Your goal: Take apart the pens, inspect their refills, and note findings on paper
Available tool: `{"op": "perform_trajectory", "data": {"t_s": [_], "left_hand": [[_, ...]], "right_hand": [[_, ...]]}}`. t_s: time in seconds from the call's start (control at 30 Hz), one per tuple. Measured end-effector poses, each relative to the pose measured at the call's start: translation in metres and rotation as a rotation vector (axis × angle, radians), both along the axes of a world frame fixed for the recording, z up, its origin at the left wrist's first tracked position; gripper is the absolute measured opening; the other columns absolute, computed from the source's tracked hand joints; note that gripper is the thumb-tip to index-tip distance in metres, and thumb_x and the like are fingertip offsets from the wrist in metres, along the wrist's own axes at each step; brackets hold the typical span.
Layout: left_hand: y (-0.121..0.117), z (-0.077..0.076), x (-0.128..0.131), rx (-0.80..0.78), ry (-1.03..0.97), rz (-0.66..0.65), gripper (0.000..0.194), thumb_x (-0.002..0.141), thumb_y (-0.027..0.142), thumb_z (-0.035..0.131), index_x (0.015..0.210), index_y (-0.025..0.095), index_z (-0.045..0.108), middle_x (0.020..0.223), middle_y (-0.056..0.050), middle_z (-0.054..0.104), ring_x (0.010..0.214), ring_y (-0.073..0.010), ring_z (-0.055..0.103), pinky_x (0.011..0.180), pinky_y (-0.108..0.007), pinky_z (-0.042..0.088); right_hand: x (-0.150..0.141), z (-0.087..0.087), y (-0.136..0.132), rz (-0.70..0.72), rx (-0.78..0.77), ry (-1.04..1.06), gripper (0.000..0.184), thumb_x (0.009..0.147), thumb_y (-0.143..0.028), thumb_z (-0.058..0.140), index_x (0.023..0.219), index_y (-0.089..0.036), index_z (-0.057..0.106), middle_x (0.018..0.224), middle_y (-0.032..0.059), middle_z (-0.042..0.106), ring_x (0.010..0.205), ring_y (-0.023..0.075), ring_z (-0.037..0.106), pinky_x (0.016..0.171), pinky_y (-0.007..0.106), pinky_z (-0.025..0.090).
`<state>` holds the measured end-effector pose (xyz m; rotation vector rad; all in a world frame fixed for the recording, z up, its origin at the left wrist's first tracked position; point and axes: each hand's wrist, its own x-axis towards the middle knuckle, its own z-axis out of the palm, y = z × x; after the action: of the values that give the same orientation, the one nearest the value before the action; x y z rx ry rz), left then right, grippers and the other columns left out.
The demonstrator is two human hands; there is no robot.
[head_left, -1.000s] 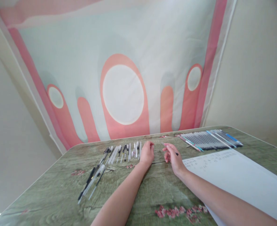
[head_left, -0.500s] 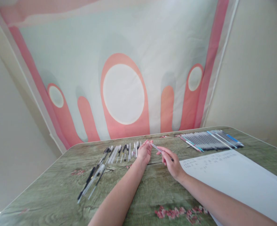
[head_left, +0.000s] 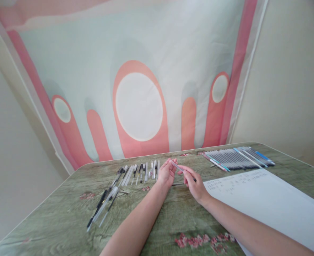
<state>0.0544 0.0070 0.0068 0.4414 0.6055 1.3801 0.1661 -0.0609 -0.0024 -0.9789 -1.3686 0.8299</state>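
Note:
A slim pen [head_left: 177, 166] with a pale barrel and a dark lower end slants between both hands above the table. Its upper left end is pinched by the fingertips of my left hand [head_left: 166, 175], whose palm faces up. My right hand [head_left: 194, 184] grips the other end, near the dark part, between thumb and fingers. Left of my left hand lie pen parts in a row: clear barrels [head_left: 129, 175], caps and thin refills. Nearer to me is a loose group of black and clear pen pieces [head_left: 103, 206].
Many whole pens [head_left: 234, 158] lie side by side at the back right. A white sheet of paper [head_left: 269, 206] with handwriting covers the right front under my right forearm. The wood-patterned table [head_left: 58, 213] meets a pink and pale patterned wall covering [head_left: 146, 149].
My left hand has moved slightly right along the pen, closer to my right hand. More of the pen-part row shows beside it. My right hand stays nearly in place.

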Motion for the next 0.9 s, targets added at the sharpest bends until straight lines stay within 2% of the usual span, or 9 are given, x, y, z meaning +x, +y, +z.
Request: {"op": "perform_trajectory", "data": {"t_s": [0.3, 0.5, 0.63, 0.8, 0.9], "left_hand": [[-0.005, 0.006, 0.0, 0.024, 0.034, -0.011, 0.017, 0.074, 0.009, 0.056, 0.089, 0.013, 0.05, 0.085, -0.009, 0.064, 0.08, -0.0139, 0.062, 0.072, -0.024, 0.049], [-0.009, 0.006, 0.002, 0.103, 0.071, -0.1, 0.024, 0.074, 0.015, 0.058, 0.095, 0.016, 0.049, 0.096, -0.01, 0.062, 0.083, -0.0165, 0.061, 0.061, -0.025, 0.051], [-0.012, 0.005, 0.003, 0.146, 0.102, -0.16, 0.034, 0.069, 0.016, 0.063, 0.099, 0.017, 0.046, 0.103, -0.011, 0.06, 0.081, -0.0167, 0.061, 0.055, -0.023, 0.051], [-0.013, 0.006, 0.004, 0.122, 0.094, -0.147, 0.041, 0.066, 0.012, 0.066, 0.101, 0.017, 0.045, 0.1, -0.01, 0.061, 0.076, -0.015, 0.062, 0.051, -0.019, 0.049], [-0.012, 0.006, 0.004, 0.118, 0.076, -0.138, 0.041, 0.066, 0.008, 0.065, 0.1, 0.017, 0.045, 0.097, -0.01, 0.062, 0.079, -0.0154, 0.062, 0.055, -0.019, 0.05]], "right_hand": [[-0.001, 0.003, -0.003, -0.01, 0.017, 0.005, 0.037, 0.085, -0.036, 0.034, 0.112, -0.018, 0.053, 0.067, 0.0005, 0.055, 0.049, 0.0089, 0.043, 0.047, 0.021, 0.039], [-0.001, 0.004, -0.004, -0.022, 0.045, -0.005, 0.038, 0.087, -0.036, 0.03, 0.114, -0.018, 0.051, 0.052, -0.0033, 0.045, 0.046, 0.0099, 0.043, 0.047, 0.022, 0.039], [-0.003, 0.003, -0.004, -0.035, 0.062, -0.008, 0.038, 0.088, -0.036, 0.029, 0.114, -0.018, 0.05, 0.054, -0.0028, 0.045, 0.046, 0.0097, 0.042, 0.047, 0.022, 0.04], [-0.005, 0.002, -0.006, -0.015, 0.129, -0.026, 0.036, 0.088, -0.035, 0.028, 0.113, -0.02, 0.049, 0.072, 0.0009, 0.049, 0.05, 0.0084, 0.043, 0.049, 0.022, 0.041], [-0.005, 0.0, -0.006, -0.014, 0.15, -0.04, 0.036, 0.088, -0.035, 0.027, 0.112, -0.021, 0.049, 0.076, 0.0014, 0.048, 0.052, 0.0085, 0.043, 0.049, 0.021, 0.042]]}}
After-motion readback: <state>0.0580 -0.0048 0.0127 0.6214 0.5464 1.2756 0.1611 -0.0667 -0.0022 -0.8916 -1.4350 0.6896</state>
